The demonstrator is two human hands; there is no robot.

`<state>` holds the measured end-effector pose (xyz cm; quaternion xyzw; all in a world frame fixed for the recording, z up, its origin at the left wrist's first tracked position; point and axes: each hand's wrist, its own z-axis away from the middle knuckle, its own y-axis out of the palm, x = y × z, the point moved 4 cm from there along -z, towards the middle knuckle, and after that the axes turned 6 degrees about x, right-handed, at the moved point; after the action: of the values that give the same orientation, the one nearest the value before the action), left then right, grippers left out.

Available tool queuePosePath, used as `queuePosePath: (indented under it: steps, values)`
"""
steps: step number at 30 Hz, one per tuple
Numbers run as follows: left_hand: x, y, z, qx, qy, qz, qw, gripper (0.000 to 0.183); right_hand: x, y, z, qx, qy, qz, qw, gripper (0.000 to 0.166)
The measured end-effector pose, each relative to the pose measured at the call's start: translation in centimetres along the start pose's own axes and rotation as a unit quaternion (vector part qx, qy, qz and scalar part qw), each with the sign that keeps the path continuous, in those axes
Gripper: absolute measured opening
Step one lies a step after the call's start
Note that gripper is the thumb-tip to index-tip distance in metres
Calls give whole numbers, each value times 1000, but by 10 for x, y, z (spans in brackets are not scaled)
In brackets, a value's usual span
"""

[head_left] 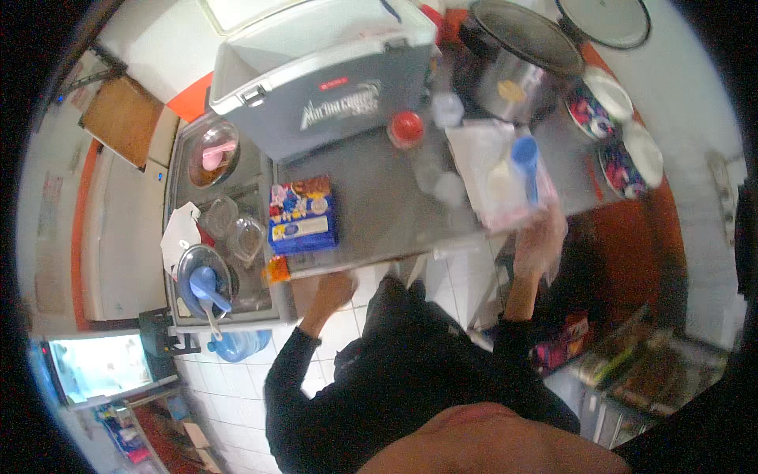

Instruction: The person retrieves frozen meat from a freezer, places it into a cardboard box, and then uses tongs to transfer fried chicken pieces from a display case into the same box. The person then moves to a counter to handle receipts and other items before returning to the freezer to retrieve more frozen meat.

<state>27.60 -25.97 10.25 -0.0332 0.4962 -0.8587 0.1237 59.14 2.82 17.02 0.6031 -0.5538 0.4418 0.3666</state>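
Note:
My right hand (540, 240), blurred, is at the table's near edge by the lower corner of a pale plastic bag (479, 160); a clear film seems to cover it, and I cannot tell whether it grips anything. A blue scoop (526, 155) lies on the bag with its handle towards that hand. My left hand (336, 290) is just below the metal table's (379, 219) front edge, its fingers partly hidden. Near it are an orange packet (277, 269) at the table's corner and a blue printed box (303, 214) on top. A red round-topped container (406, 129) stands farther back.
A large grey cooler (331, 101) stands open at the back. Right of it are a big metal pot (509, 83) and stacked foam cups (610, 95). To the left, a metal counter (254, 172) holds a lidded bowl (213, 154), clear containers and a bowl with a blue scoop (204, 284).

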Motion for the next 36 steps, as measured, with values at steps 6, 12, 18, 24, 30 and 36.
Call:
queuePosePath:
  steps: [6,12,18,24,30,36]
  values:
    - [8,41,-46,110,212,254,937,33,11,88,-61,38,176,296,938,27]
    - [62,-246,-73,-163,349,292,875,49,-16,101,-125,-20,95,19,995,37]
    - [217,-436,-105,-386,311,291,818,24,-6,99,-171,-49,6,64,997,53]
    - [355,-464,-295,-230,167,122,951,34,14,173,-194,44,-52,260,963,72]
    - [345,-389,-402,-40,205,-8,978,44,-19,153,-174,72,86,335,935,58]
    - [317,-363,-460,13,179,-63,982,53,-25,132,-154,121,59,426,895,40]
